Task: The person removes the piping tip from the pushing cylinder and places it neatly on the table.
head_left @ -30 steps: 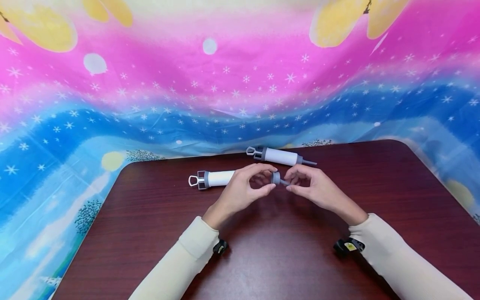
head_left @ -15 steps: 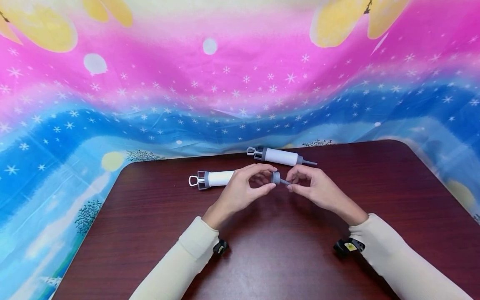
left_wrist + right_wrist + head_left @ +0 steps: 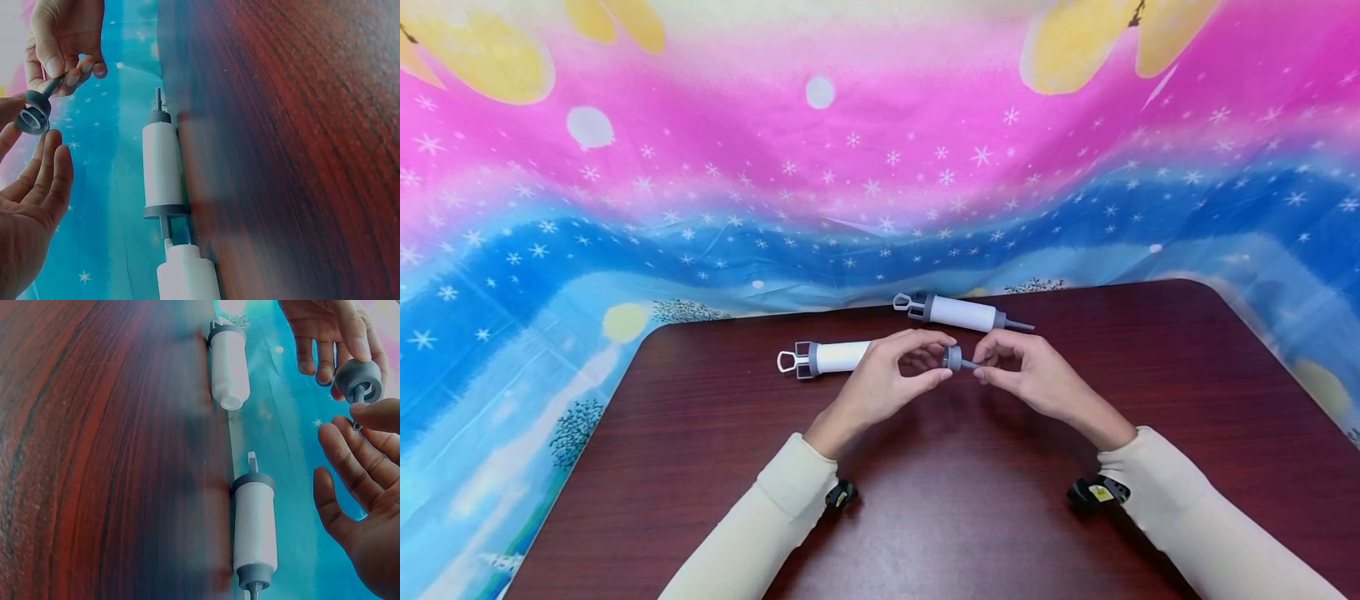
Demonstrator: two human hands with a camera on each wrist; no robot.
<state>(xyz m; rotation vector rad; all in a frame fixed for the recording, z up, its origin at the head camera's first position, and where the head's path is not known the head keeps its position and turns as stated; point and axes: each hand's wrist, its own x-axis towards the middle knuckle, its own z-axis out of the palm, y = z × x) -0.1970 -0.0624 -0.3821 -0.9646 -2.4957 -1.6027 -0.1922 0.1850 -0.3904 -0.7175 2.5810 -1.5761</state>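
1. Left hand (image 3: 887, 379) curled, fingertips round the grey cap (image 3: 952, 357), held just above the table (image 3: 925, 500).
2. Right hand (image 3: 1030, 375) pinching the cap's thin nozzle (image 3: 972, 364) between thumb and forefinger.
3. Open white tube (image 3: 841, 357) lying on the table, passing behind the left hand, apart from the cap.
4. Whole syringe (image 3: 961, 313) lying farther back, near the table's far edge.

Second assembled syringe (image 3: 961, 312) lying at dark table's (image 3: 970, 517) far edge; starry backdrop (image 3: 775, 167).
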